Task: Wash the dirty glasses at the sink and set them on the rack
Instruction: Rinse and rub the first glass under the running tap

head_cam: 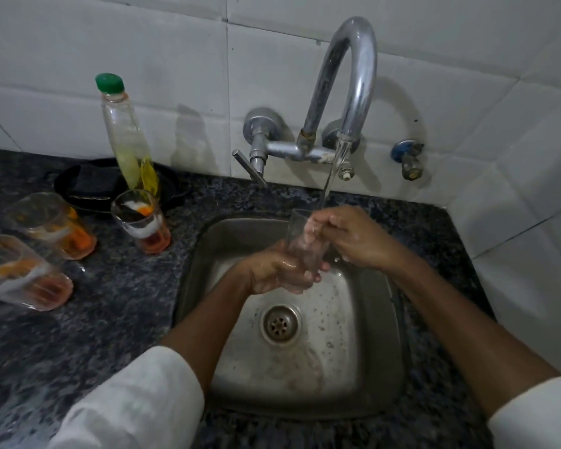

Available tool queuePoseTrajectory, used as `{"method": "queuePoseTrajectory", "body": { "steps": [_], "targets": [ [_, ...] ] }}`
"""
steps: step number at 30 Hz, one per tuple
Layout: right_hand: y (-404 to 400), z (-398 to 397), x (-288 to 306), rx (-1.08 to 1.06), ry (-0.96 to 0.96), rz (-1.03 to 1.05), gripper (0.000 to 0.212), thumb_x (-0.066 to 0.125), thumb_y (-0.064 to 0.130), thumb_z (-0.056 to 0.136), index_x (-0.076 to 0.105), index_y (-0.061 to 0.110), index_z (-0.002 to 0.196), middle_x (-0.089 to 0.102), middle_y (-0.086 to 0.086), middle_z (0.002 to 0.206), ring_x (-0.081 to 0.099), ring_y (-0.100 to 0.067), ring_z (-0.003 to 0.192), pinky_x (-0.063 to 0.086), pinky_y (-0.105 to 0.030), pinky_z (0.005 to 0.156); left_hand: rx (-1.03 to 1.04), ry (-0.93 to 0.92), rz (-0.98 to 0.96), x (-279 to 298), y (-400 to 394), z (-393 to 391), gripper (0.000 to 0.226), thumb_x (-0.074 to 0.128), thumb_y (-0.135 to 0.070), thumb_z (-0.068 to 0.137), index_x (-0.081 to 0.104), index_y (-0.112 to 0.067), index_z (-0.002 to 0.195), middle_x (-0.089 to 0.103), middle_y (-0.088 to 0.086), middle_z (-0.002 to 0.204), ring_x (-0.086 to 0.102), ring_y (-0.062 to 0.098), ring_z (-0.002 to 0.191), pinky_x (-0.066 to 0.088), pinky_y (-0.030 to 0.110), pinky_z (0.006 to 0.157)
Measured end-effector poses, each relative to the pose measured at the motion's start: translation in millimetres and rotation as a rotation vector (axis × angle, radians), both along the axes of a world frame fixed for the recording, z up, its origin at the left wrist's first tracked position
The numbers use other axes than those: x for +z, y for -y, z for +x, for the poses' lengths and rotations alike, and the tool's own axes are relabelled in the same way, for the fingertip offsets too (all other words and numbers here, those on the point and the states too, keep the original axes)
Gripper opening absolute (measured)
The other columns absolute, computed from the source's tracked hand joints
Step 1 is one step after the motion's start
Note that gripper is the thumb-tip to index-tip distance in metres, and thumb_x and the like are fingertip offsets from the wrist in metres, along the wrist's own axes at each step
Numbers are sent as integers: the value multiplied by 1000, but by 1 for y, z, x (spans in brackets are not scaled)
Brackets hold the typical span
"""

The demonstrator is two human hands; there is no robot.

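Two white rolled-back sleeves [133,400] sit closest, at the bottom edge, with bare forearms reaching over the front rim of the square stainless steel sink [379,367] sunk into the speckled dark granite worktop [117,312]. Over the middle of the basin, the left hand [279,270] wraps its fingers round the lower part of a clear, straight-sided drinking glass [305,241], which stands nearly upright, its mouth tipped slightly toward the wall. The right hand [347,234] is at the rim, with fingers curled over the edge and apparently reaching inside. Water from the curved chrome wall tap [353,76] falls onto the rim and the right hand's fingers.

Three more glasses with orange dregs and white foam [143,222] wait on the worktop left of the sink, toward its left edge, near a clear soap bottle with a green cap [123,124] and a black dish [88,186] at the back. No rack is in view.

This looks like the rinse-and-rub stage of one glass. To do it well, the left hand should keep a firm hold low on the wet glass and turn it, so the right fingers sweep the whole inner wall and the lip. Letting it fill and tipping it out would carry the residue away.
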State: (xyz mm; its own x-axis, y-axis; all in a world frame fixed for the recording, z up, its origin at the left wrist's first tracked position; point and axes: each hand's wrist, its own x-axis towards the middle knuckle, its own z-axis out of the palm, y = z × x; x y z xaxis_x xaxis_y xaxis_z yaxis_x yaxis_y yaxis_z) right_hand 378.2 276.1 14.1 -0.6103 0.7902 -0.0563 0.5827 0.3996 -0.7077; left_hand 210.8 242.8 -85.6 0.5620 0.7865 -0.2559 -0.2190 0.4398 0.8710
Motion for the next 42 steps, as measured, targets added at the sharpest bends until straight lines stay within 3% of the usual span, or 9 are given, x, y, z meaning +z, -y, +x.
{"method": "queuePoseTrajectory", "body": {
  "steps": [5,11,14,17,22,28,34,39,42],
  "targets": [
    [-10,-6,-7,-139,232,105,24,56,10,94,72,1,80,73,-10,82,69,-21,78,46,-29,69,602,-565,165,13,5,42,53,86,-5,63,59,-19,106,66,-1,98,67,21,86,60,45,77],
    [-5,-3,9,46,132,-25,27,54,18,98,69,10,78,71,-2,71,65,-5,58,43,-13,51,-2,-34,13,8,-1,3,56,69,10,72,59,-14,123,71,4,110,68,24,103,59,45,80],
    [-12,-13,3,-52,329,167,36,55,19,97,60,14,61,65,-2,66,64,-18,65,44,-28,62,396,-360,46,14,-2,34,43,77,7,71,62,-12,107,70,5,95,69,26,87,58,52,83],
    [-15,-11,-6,-151,174,152,36,57,19,96,63,10,61,68,0,68,67,-15,68,49,-29,67,645,-540,175,3,-3,52,55,90,-8,62,57,-22,104,68,-5,94,69,14,84,61,35,76],
    [-13,4,-2,9,-46,-38,28,57,24,97,70,12,75,71,-2,69,69,-24,65,53,-34,62,-4,104,-7,2,-2,3,61,65,4,74,53,-20,129,70,3,113,67,27,106,59,40,74],
    [-14,-13,-14,-230,169,116,42,55,17,98,54,19,56,53,9,57,55,-7,56,37,-6,52,617,-568,161,6,0,46,50,87,-15,57,58,-27,96,69,0,88,69,23,77,61,40,65],
    [-7,-4,-5,13,-7,71,33,55,24,98,68,9,71,67,3,63,67,-14,60,51,-24,61,11,90,-94,5,-6,-1,46,65,7,71,61,-11,112,67,15,103,65,34,98,60,42,72],
    [-10,-10,-17,-178,202,139,30,56,20,97,74,4,79,72,0,80,65,-12,69,48,-20,72,502,-591,136,1,-2,41,46,88,-12,59,61,-26,94,70,5,93,71,29,84,62,49,71],
    [-7,-4,-22,-111,130,157,31,57,23,97,73,5,77,73,-4,78,67,-14,67,51,-29,69,341,-363,88,-10,-1,27,70,89,-4,61,58,-25,120,69,2,113,70,28,101,63,40,70]
  ]
}}
